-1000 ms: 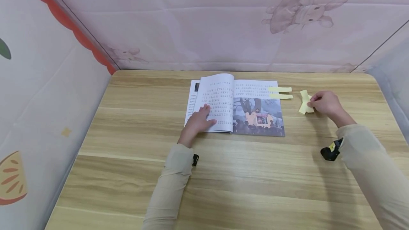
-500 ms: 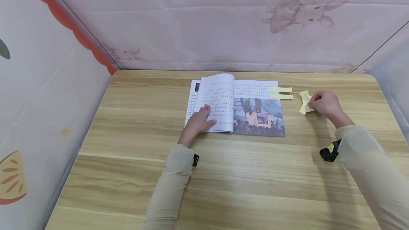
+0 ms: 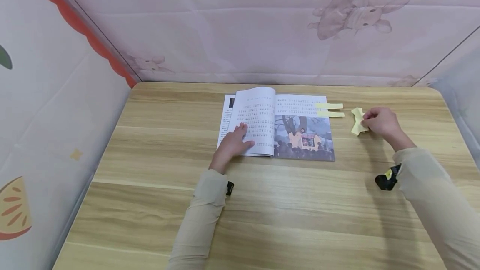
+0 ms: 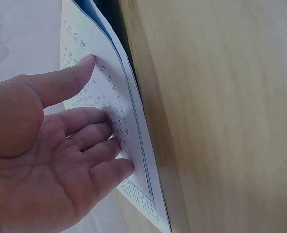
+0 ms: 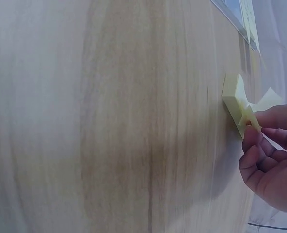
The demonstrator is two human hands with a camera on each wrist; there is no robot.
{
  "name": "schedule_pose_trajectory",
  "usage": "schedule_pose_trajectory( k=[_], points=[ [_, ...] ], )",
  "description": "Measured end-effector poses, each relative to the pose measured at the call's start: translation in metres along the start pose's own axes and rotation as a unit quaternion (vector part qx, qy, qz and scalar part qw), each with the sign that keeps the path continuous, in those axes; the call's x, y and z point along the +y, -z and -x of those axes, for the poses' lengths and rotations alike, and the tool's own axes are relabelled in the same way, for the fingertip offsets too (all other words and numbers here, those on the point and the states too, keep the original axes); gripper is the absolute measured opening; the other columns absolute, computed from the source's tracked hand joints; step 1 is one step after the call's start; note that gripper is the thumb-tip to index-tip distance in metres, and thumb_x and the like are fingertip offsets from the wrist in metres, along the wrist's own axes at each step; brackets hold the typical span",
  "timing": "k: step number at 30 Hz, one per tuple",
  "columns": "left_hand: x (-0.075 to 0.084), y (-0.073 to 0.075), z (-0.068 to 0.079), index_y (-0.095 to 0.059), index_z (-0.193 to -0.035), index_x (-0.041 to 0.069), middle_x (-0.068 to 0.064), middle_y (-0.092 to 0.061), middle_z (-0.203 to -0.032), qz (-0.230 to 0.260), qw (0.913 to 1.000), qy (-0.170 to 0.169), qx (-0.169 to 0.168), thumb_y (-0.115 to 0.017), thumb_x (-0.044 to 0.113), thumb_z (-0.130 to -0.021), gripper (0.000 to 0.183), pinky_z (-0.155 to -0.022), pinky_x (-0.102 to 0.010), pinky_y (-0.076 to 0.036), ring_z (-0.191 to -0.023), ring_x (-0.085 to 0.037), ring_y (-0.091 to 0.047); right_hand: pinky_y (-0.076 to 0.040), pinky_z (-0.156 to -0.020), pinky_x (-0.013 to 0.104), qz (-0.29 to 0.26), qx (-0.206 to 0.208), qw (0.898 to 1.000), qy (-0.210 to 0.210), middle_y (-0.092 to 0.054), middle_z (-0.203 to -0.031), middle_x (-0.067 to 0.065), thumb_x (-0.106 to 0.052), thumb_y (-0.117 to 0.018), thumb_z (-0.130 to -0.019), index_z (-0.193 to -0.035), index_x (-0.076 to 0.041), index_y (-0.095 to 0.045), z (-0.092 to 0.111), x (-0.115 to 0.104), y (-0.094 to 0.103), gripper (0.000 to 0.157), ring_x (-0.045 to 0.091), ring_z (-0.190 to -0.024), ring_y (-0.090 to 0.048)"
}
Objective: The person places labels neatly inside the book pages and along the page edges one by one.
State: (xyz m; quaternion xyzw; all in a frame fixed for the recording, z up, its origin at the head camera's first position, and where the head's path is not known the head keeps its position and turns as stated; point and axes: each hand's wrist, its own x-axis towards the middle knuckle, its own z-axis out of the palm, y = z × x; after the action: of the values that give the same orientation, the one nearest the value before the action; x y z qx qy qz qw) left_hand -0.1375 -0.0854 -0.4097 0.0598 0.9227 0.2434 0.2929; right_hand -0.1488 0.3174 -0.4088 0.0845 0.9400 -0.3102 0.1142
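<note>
An open book (image 3: 300,105) lies on the table, with printed text on its left page (image 3: 256,113) and a picture on the right one. My left hand (image 3: 231,141) rests its fingertips on the left page, fingers slightly bent and thumb spread, as the left wrist view shows. Right of the book, my right hand (image 3: 383,121) pinches a yellow sticky note (image 5: 250,118) between thumb and fingertips. That note is bent and creased at the pinch. Close against it is a thick yellow sticky note pad (image 5: 232,94), standing on the table in the right wrist view.
Two yellow sticky strips (image 3: 334,106) stick out past the right edge of the book. The wooden table (image 3: 300,216) meets a pink patterned wall (image 3: 243,45) at the back. Black wrist cameras (image 3: 386,180) hang at both sleeves.
The yellow note at my right fingers has curled and bunched inward; a flap that crossed it earlier no longer shows the same way. My left hand and the book have stayed still.
</note>
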Motion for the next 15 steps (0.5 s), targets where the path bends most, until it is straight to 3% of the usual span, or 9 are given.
schedule_pose_trajectory(
  k=[7,15],
  points=[
    [0.001,0.001,0.001,-0.020,-0.144,0.007,-0.003,-0.009,-0.151,-0.001,1.0000,0.002,-0.003,-0.051,0.034,-0.093,0.066,-0.111,-0.034,-0.010,-0.138,-0.019,-0.008,-0.039,-0.064,0.032,-0.013,-0.017,1.000,-0.002,-0.056,-0.090,0.022,-0.009,-0.055,-0.088,-0.100,0.012,-0.054,0.003,-0.001,0.005,0.025,0.029,-0.082,-0.047],
    [0.001,0.002,0.001,-0.019,-0.144,0.006,-0.003,-0.009,-0.151,-0.007,1.0000,0.001,-0.006,-0.050,0.034,-0.093,0.066,-0.111,-0.035,-0.011,-0.138,-0.020,-0.008,-0.042,-0.055,0.022,-0.018,-0.020,0.999,0.021,-0.059,-0.087,0.020,-0.007,-0.056,-0.087,-0.100,0.014,-0.056,0.002,-0.006,0.013,0.025,0.014,-0.071,-0.049]
  ],
)
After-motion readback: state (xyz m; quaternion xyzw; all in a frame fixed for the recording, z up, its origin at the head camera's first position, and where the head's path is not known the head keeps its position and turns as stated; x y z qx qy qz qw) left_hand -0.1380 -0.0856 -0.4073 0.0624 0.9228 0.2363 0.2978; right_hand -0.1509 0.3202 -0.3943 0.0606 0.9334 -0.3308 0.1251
